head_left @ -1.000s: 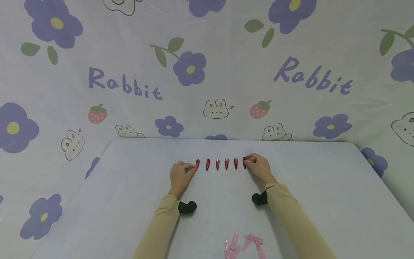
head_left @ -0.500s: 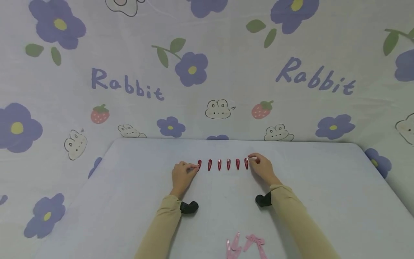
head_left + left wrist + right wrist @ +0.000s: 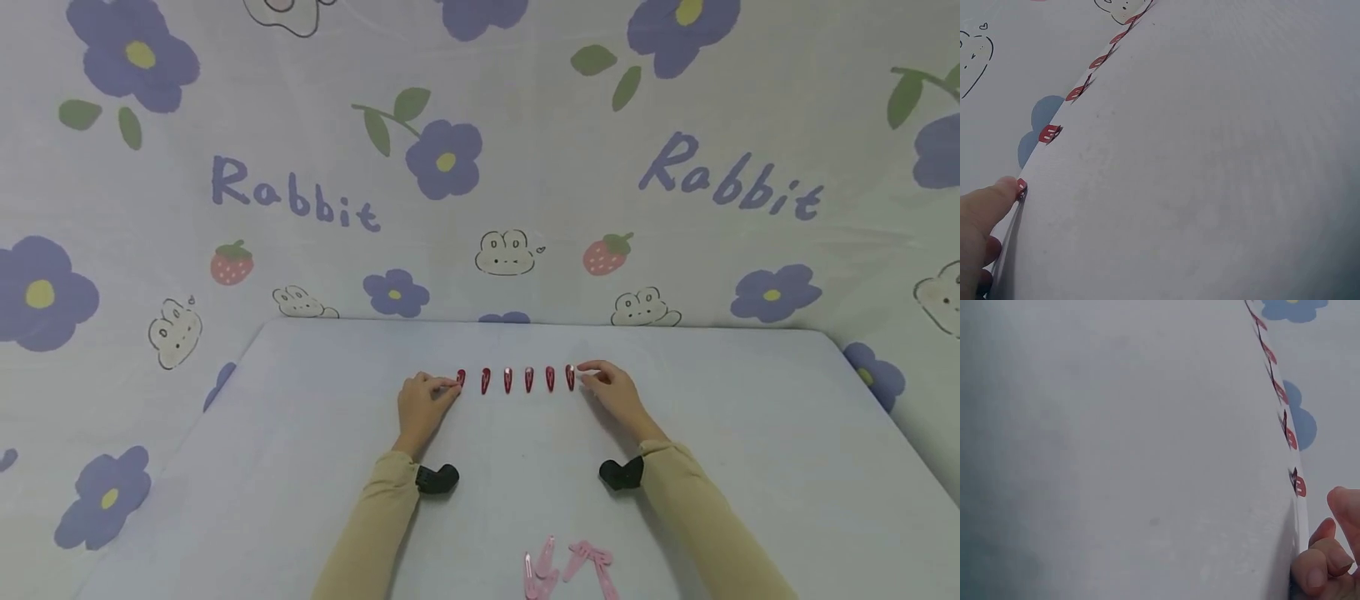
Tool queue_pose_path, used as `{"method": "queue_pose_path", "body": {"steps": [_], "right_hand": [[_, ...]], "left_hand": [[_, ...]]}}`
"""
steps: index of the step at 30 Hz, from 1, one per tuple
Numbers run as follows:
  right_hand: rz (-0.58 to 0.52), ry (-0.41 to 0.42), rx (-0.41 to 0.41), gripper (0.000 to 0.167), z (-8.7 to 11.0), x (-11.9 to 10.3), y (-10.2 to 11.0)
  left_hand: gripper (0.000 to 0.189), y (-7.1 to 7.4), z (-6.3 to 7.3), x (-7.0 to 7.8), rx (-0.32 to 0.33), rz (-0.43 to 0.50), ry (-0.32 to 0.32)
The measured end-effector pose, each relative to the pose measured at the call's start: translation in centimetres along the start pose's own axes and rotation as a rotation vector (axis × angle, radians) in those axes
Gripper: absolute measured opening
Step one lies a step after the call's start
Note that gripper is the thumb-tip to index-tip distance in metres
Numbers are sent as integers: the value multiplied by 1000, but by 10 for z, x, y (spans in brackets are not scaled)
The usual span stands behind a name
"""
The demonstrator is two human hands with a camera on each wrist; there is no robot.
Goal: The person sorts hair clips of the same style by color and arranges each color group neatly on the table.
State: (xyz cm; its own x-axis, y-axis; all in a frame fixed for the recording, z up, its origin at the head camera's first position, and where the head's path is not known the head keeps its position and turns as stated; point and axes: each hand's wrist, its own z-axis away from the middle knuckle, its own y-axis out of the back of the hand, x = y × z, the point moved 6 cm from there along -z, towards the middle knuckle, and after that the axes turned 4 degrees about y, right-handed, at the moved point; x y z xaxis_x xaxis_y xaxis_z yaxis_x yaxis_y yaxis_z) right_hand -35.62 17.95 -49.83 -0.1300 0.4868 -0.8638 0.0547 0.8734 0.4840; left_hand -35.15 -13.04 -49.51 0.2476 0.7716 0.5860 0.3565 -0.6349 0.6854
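Several red snap hair clips stand in a row across the back of the white table. My left hand (image 3: 423, 408) pinches the lower end of the leftmost red hair clip (image 3: 461, 377) with thumb and finger; in the left wrist view a fingertip covers part of that clip (image 3: 1021, 187). At the other end, my right hand (image 3: 615, 400) hovers just right of the rightmost red hair clip (image 3: 570, 377), its thumb and forefinger apart and holding nothing. In the right wrist view a gap shows between the fingers (image 3: 1338, 503) and the nearest clip (image 3: 1299, 485).
Pink hair clips (image 3: 591, 552) lie in a loose heap at the table's front edge, between the forearms. Black wrist cameras (image 3: 437, 479) stick out inward from both sleeves. Behind the table (image 3: 337, 500) hangs a flower-and-rabbit cloth (image 3: 525, 200).
My right hand has let go of the rightmost red clip and drawn slightly away to the right. My left hand has stayed at the leftmost clip. The head view shifted slightly.
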Motion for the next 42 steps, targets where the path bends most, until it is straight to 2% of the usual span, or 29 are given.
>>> {"method": "queue_pose_path", "body": {"steps": [3,6,11,15,19,26,31,35,37,39,42], "right_hand": [[-36,-41,-19,24,7,-1,-3],[-69,-115,-59,26,17,-3,-8],[-156,-212,-134,31,35,-11,-13],[-218,-176,-193,32,53,-19,-13],[-211,-93,-232,32,77,-24,-9],[-265,-30,-252,30,113,-40,3],[-310,-16,-242,26,140,-46,2],[-336,15,-269,24,160,-52,-11],[-321,72,-272,21,167,-56,-15],[-284,118,-249,15,173,-58,-15],[-207,170,-238,10,180,-57,-11]], "left_hand": [[19,2,-1,-2,11,9,6],[19,4,-1,-5,18,21,15],[18,10,1,-10,34,79,23],[18,14,9,-11,44,174,50],[17,16,23,-7,49,240,82],[14,23,51,15,91,367,80],[14,24,65,31,28,381,93],[14,25,79,36,-44,419,154],[14,25,87,40,-84,439,178],[15,23,95,45,-129,425,163],[15,18,108,59,-201,362,79]]}}
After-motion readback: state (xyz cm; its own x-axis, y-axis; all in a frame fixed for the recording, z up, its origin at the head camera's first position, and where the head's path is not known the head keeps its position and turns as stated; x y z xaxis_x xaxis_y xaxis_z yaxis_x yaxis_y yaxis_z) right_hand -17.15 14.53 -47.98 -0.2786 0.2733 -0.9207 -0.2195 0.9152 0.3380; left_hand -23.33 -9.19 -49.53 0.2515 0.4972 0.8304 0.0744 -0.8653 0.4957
